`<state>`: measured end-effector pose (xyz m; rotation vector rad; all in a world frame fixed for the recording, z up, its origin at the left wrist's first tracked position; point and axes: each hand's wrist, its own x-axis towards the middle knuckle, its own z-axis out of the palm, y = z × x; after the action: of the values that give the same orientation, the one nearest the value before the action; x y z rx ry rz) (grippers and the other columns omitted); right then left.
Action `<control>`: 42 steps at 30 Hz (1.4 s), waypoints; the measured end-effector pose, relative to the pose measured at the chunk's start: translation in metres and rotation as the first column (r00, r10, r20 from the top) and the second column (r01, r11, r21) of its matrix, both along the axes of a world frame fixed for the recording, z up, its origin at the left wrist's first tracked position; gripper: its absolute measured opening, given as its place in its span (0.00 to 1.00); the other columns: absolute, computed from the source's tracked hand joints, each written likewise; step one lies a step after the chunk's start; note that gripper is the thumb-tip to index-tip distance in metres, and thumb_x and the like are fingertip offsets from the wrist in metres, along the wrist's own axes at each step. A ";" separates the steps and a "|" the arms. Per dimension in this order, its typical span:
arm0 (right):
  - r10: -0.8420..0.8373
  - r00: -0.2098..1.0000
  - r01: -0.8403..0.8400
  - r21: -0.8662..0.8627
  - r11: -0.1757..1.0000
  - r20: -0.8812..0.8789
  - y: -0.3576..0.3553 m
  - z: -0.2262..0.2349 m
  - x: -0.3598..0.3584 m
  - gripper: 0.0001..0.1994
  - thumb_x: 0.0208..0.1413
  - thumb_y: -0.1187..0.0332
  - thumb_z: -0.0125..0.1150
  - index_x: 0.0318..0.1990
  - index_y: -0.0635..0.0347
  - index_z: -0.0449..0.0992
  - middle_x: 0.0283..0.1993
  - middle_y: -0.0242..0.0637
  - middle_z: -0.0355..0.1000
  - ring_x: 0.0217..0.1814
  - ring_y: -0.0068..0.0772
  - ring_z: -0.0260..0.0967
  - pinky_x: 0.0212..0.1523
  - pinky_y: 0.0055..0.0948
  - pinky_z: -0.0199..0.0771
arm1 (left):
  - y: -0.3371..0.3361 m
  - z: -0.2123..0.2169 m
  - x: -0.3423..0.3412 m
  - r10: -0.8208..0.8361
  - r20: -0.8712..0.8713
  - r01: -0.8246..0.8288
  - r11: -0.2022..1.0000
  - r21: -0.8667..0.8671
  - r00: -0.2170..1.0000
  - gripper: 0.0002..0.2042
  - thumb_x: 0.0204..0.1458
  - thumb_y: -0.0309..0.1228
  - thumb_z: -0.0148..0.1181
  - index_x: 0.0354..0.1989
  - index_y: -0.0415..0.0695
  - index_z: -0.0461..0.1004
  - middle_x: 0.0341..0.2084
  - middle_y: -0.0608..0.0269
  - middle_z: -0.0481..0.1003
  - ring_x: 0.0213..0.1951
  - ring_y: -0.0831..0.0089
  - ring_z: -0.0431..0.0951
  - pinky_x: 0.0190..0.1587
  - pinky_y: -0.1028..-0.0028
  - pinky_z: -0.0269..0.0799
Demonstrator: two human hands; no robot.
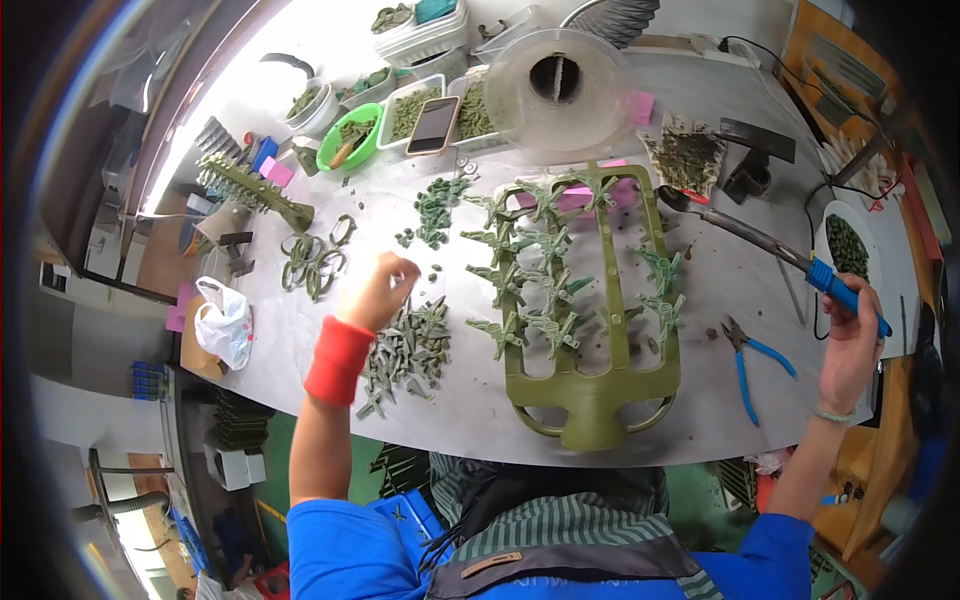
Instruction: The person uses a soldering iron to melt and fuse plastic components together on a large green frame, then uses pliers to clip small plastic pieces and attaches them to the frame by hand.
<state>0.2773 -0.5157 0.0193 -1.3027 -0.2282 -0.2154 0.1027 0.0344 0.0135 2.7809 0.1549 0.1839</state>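
My left hand (382,288), with a red wristband, hovers with fingers curled above a pile of small olive-green plastic pieces (408,350); whether it pinches a piece I cannot tell. My right hand (852,345) grips the blue handle of a soldering iron (790,258), its dark metal shaft pointing left toward a large green plastic frame (590,400). Rows of green leaf-shaped parts (530,290) sit on that frame at the table's middle.
Blue-handled pliers (752,355) lie right of the frame. A phone (433,125), a green bowl (350,140) and white trays of green parts stand at the back with a clear spool (556,90). Green rings (315,262), a spiky green stem (250,185) and a white bag (225,325) sit left.
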 end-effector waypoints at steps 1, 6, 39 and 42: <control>-0.021 1.000 0.021 -0.012 1.000 0.007 -0.003 0.000 -0.003 0.14 0.67 0.63 0.52 0.45 0.67 0.77 0.45 0.39 0.75 0.39 0.28 0.74 0.48 0.27 0.74 | -0.002 -0.009 -0.016 0.069 -0.162 -0.058 0.996 0.072 0.984 0.09 0.48 0.22 0.63 0.39 0.45 0.79 0.32 0.56 0.77 0.38 0.57 0.76 0.44 0.63 0.72; -0.055 0.998 0.055 0.013 0.998 0.001 -0.011 0.005 -0.020 0.15 0.67 0.61 0.53 0.47 0.67 0.76 0.46 0.39 0.75 0.40 0.28 0.74 0.49 0.27 0.74 | -0.013 -0.038 -0.049 -0.048 -0.057 0.056 0.987 0.148 0.997 0.12 0.44 0.21 0.65 0.39 0.47 0.79 0.34 0.60 0.74 0.42 0.56 0.72 0.46 0.63 0.71; 0.406 0.913 -0.407 -0.089 0.909 -0.037 0.031 0.010 0.052 0.11 0.64 0.66 0.57 0.43 0.66 0.79 0.42 0.41 0.78 0.39 0.31 0.77 0.45 0.30 0.79 | -0.136 0.024 0.125 -0.517 0.256 0.425 0.839 0.339 0.817 0.12 0.47 0.34 0.68 0.42 0.55 0.83 0.37 0.72 0.81 0.46 0.68 0.73 0.55 0.62 0.60; 0.449 0.892 -0.451 -0.065 0.890 -0.048 0.036 0.004 0.060 0.11 0.64 0.66 0.57 0.43 0.66 0.80 0.42 0.41 0.78 0.39 0.31 0.77 0.44 0.31 0.79 | -0.136 0.020 0.130 -0.532 0.238 0.440 0.827 0.350 0.812 0.11 0.49 0.35 0.68 0.42 0.58 0.84 0.37 0.74 0.81 0.47 0.69 0.73 0.56 0.62 0.58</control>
<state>0.3370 -0.4801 0.0234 -1.2894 -0.5082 0.2131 0.2331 -0.1020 0.0333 2.8944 -0.7288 0.5637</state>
